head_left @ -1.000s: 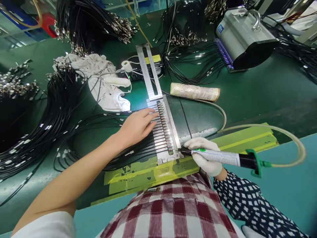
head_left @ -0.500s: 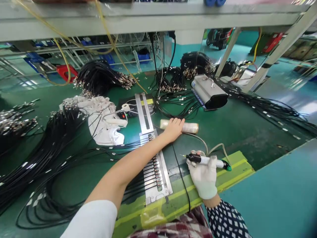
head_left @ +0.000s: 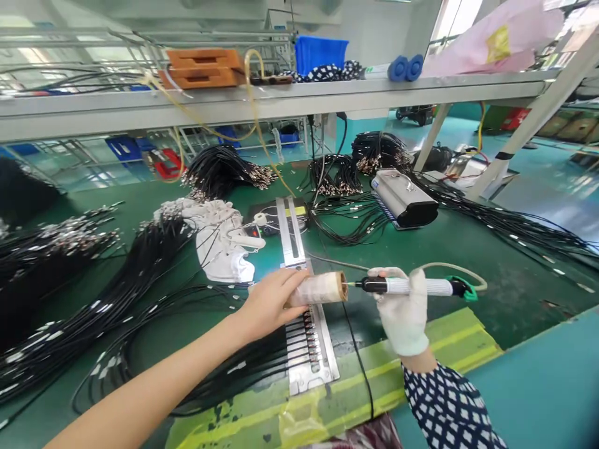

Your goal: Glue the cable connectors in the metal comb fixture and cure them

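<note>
My left hand [head_left: 269,299], bare, grips a cardboard tube [head_left: 322,288] wrapped in pale film and holds it over the metal fixture plate [head_left: 299,381]. The tube's open end faces right. In my right hand [head_left: 402,318], which wears a white glove, lies a corded pen-shaped tool [head_left: 397,285] with a white ribbed barrel and black nose. Its thin tip is at the tube's open end; whether it touches the inside I cannot tell. Beneath the tube, several black cables [head_left: 269,355] run into the fixture, their metal ends lined up along its slot.
Bundles of black cables [head_left: 116,274] cover the left side. A whitish cloth [head_left: 218,249] lies beside a black box [head_left: 266,215]. Behind on the right sits a grey-and-black device [head_left: 405,199]. A shelf [head_left: 355,96] crosses above the green bench [head_left: 505,268].
My left hand has picked the tube up off the bench and brought it nearer, over the fixture. The tool's tip has come to the tube's end. The head view has tilted up.
</note>
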A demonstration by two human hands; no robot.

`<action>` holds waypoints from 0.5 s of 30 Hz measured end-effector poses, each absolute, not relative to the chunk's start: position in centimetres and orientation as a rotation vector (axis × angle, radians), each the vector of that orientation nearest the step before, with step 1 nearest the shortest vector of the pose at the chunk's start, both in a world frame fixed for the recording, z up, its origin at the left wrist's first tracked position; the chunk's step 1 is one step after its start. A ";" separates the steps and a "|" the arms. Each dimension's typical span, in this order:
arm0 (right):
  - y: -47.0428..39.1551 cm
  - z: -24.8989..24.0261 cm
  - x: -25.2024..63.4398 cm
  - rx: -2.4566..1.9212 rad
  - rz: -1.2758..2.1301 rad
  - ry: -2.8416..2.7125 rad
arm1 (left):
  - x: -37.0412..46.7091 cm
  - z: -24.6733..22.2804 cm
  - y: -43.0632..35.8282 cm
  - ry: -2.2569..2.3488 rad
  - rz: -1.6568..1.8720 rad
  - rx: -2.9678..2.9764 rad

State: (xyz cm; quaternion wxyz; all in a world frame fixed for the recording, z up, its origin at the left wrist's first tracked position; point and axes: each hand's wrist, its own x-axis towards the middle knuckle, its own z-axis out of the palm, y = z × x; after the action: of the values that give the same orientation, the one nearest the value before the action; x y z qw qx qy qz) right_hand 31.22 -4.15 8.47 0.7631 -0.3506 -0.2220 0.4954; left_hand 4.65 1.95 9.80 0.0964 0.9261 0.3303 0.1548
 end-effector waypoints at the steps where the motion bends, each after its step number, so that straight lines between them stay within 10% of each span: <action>1: -3.9 8.4 30.5 -0.788 1.118 -0.564 | 4.5 9.9 1.5 0.991 0.442 2.755; 15: -1.0 5.7 28.0 -1.017 1.563 -1.038 | 4.3 10.2 -3.5 1.108 0.260 2.427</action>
State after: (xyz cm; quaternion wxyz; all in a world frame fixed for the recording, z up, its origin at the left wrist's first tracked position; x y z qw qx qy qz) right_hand 28.02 -1.05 5.65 0.4828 -0.4174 -0.4259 0.6413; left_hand 4.29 -3.47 10.24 0.2286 0.8814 0.4024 0.0946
